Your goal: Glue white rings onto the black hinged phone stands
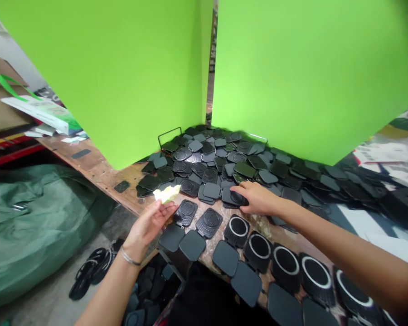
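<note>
My left hand (148,222) is raised palm-up over the bench's near edge, its fingers pinching a small pale yellow-white cloth or wad (166,194). My right hand (256,198) reaches forward and lies over a black square plastic piece (231,197) at the near edge of a big heap of such pieces (224,160), its fingers curled onto it. Several black pieces lie in rows along the front: flat plates (192,245) and pieces with a white ring (259,246).
The worn wooden bench (102,170) is backed by two bright green boards (129,72) with a gap between. A green sack (30,226) lies on the floor at left, with black rings (88,271) and more black pieces (146,294) below the bench. Papers lie at far left and right.
</note>
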A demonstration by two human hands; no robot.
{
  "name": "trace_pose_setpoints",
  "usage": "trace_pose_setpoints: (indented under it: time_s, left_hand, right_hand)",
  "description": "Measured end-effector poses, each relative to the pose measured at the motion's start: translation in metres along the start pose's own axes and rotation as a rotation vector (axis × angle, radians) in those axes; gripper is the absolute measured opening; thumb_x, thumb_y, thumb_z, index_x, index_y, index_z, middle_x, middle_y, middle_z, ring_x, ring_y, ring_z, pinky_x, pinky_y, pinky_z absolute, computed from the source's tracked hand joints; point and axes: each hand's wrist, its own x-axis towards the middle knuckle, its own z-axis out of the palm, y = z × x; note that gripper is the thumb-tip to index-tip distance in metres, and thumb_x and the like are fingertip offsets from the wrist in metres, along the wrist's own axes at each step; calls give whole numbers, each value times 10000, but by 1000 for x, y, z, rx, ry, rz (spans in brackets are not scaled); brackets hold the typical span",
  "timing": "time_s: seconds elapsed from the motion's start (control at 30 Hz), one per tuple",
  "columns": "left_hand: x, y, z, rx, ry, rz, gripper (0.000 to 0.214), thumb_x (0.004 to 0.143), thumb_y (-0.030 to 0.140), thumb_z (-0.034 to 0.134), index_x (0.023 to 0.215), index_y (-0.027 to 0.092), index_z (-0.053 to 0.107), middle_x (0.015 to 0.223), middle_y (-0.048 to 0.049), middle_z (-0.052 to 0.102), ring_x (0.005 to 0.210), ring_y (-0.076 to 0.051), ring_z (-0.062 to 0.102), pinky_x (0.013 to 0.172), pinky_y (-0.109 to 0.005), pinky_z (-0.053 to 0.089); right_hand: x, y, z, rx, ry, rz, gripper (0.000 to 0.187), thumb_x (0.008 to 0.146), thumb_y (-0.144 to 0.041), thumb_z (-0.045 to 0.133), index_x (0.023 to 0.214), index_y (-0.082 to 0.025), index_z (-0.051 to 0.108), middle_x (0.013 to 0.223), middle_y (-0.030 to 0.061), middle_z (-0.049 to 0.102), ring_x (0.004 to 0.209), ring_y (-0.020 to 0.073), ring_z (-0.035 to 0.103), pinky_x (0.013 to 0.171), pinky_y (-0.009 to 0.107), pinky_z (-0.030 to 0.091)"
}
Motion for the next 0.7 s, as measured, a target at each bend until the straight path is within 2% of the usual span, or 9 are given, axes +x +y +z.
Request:
trace_pose_setpoints:
  time_s: [0.17,0.3,0.43,0.57,0.7]
  left_hand:
    - [7,0,4,8,-79,-38,236,613,256,899,741,144,736,824,-130,768,836,-264,736,881,-412,590]
    - [12,-3,11,1,-111,-50,209,667,257,866,762,125,735,846,-140,766,849,-280,734,883,-428,588]
    - [13,-10,13,-30,-71,-46,144,769,231,776,834,110,733,855,-142,763,864,-268,732,909,-414,571]
    - [11,-13,17,-89,1,-43,87,846,187,683,858,110,722,830,-128,757,857,-248,729,990,-462,516]
    - [9,-13,25,-153,54,-65,132,884,176,621,847,96,719,774,-114,744,800,-228,725,1013,-486,494]
  right_hand:
    - [5,2,3,70,7,-84,704,734,-264,652,1412,-169,486,1150,169,586,1021,308,556,919,422,425]
    - [7,6,5,136,12,-141,696,717,-248,656,1391,-162,507,1120,161,576,1017,296,545,925,420,437]
    - [7,9,11,270,71,-167,659,718,-217,630,1367,-161,531,1152,143,540,1049,262,544,959,397,446]
    - [6,17,16,451,175,-141,588,725,-214,609,1310,-162,588,1169,117,510,1048,217,561,979,351,450]
    - [8,22,13,554,213,-58,545,724,-234,604,1266,-184,629,1158,96,523,826,152,572,824,321,510]
